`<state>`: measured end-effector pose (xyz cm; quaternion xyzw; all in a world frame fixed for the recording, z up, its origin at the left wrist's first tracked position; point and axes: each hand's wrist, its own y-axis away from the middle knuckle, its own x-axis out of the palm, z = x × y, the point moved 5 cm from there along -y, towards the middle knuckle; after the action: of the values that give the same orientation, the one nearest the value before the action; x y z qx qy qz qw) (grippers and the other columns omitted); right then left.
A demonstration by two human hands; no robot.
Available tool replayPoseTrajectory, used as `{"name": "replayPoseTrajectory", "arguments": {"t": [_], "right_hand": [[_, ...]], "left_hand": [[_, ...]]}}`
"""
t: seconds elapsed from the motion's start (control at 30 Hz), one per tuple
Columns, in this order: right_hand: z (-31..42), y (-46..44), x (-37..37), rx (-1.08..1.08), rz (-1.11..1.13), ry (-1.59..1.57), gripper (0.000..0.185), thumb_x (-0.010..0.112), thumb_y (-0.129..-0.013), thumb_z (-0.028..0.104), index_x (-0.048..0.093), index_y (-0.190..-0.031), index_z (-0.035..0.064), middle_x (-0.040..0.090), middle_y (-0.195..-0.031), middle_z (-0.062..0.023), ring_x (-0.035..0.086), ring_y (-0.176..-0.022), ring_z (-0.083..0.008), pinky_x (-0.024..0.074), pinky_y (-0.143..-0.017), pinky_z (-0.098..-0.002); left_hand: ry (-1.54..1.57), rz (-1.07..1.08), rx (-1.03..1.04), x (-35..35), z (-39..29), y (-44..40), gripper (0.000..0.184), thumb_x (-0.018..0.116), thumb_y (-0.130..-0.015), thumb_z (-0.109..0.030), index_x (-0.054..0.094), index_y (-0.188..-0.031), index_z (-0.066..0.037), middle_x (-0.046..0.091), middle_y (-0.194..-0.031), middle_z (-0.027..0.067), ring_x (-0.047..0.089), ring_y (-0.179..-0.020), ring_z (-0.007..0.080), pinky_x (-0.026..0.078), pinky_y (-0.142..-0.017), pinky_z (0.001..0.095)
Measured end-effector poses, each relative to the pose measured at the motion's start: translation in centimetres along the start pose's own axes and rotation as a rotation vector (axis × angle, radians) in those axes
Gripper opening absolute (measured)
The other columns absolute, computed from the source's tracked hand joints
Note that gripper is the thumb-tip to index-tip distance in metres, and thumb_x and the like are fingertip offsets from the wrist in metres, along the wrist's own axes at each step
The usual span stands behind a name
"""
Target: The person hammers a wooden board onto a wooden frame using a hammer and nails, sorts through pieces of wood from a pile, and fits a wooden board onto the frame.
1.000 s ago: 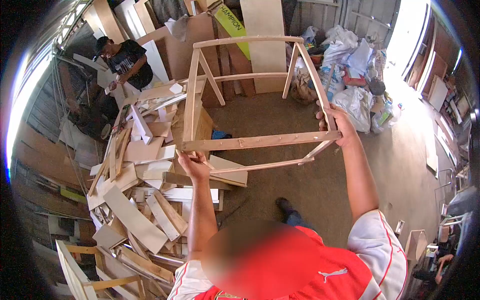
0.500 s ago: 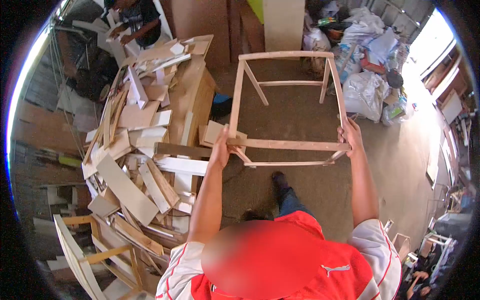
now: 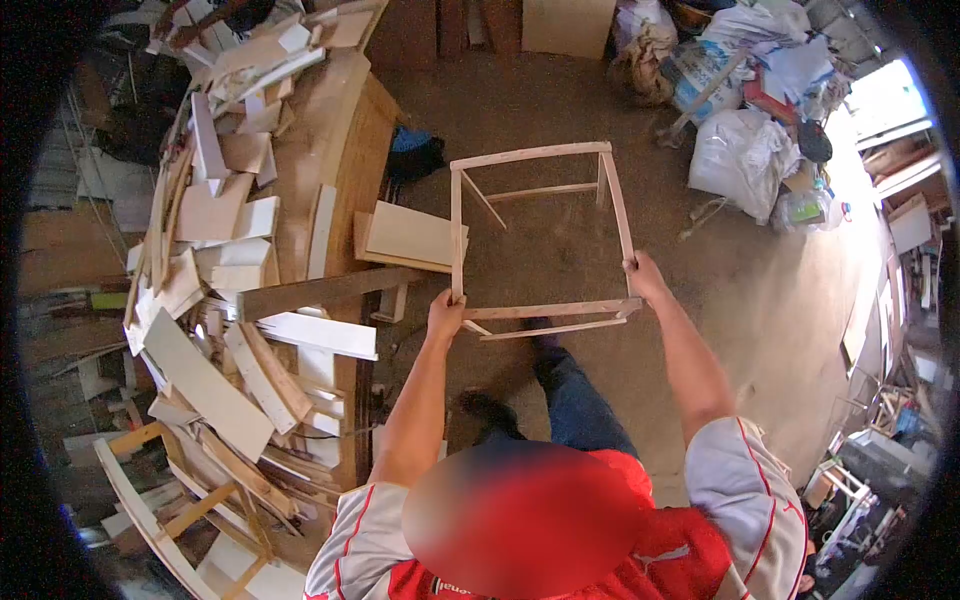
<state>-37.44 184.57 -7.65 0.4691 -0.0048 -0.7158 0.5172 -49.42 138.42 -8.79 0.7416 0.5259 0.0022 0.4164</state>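
Note:
A light wooden frame (image 3: 530, 154), built of thin bars with legs and lower rails, is held out in front of my body. My left hand (image 3: 446, 314) is closed around its near left corner. On the other side, my right hand (image 3: 645, 277) grips the right bar close to the near right corner. Both arms are stretched forward, and the frame hangs over the brown floor. Where its far legs end relative to the floor, I cannot tell.
Left of me, a wooden workbench (image 3: 345, 130) carries a heap of offcut boards (image 3: 215, 205). A board (image 3: 415, 236) juts out beside the frame. White sacks (image 3: 740, 165) are piled at the far right. A curved wooden piece (image 3: 150, 510) stands at the lower left.
The frame has come lower and slightly left in view, with both hands still on it. My view has tilted downward, and more of my legs shows. The person at the far bench has mostly left view.

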Motion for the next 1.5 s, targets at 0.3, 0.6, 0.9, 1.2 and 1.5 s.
{"name": "replayPoseTrajectory", "arguments": {"t": [0.3,0.6,0.9,1.2,1.5], "right_hand": [[-3.5,-10.6,10.0,0.051,0.044,0.337,0.029,0.059,-0.1,0.032,0.062,-0.117,0.0092,0.069,-0.111,-0.0196,0.066,-0.105,-0.04,0.0513,-0.085,-0.051],[-4.8,-21.0,17.4,-0.036,-0.099,0.502,0.029,0.053,-0.102,0.028,0.064,-0.126,0.0147,0.07,-0.112,-0.0184,0.068,-0.1,-0.0388,0.0518,-0.081,-0.0519],[-8.6,-23.4,22.6,-0.165,-0.107,0.56,0.052,0.056,-0.097,0.012,0.044,-0.147,0.0052,0.067,-0.119,-0.0244,0.067,-0.105,-0.0388,0.052,-0.087,-0.0522],[-0.6,-14.4,25.6,-0.344,-0.052,0.528,0.059,0.067,-0.095,0.026,0.046,-0.147,0.0076,0.06,-0.131,-0.0248,0.064,-0.11,-0.0366,0.0515,-0.094,-0.0483],[25.5,7.9,26.4,-0.597,0.284,-0.055,0.059,0.066,-0.095,0.038,0.052,-0.142,0.006,0.066,-0.121,-0.0234,0.065,-0.102,-0.0379,0.0501,-0.092,-0.047]], "left_hand": [[-0.101,-0.089,-0.072,5.7,9.1,-9.4,0.032,0.06,-0.101,-0.026,0.065,-0.126,-0.007,0.07,-0.106,0.0164,0.068,-0.094,0.032,0.053,-0.082,0.0439],[-0.027,-0.123,-0.182,10.1,16.3,-15.1,0.054,0.067,-0.097,-0.033,0.053,-0.142,-0.006,0.064,-0.123,0.0211,0.064,-0.115,0.0353,0.052,-0.095,0.0464],[0.006,-0.187,-0.096,14.7,19.3,-17.2,0.068,0.075,-0.091,-0.03,0.043,-0.146,-0.005,0.055,-0.133,0.0267,0.059,-0.121,0.039,0.05,-0.098,0.0485],[0.187,-0.122,-0.236,13.2,18.1,-11.9,0.054,0.065,-0.098,-0.041,0.056,-0.138,-0.005,0.064,-0.128,0.0201,0.061,-0.119,0.0357,0.048,-0.101,0.0428],[0.873,-0.246,-0.083,-0.6,6.1,0.9,0.052,0.062,-0.101,-0.039,0.059,-0.133,0.002,0.067,-0.119,0.0117,0.062,-0.109,0.0197,0.05,-0.091,0.0351]]}}
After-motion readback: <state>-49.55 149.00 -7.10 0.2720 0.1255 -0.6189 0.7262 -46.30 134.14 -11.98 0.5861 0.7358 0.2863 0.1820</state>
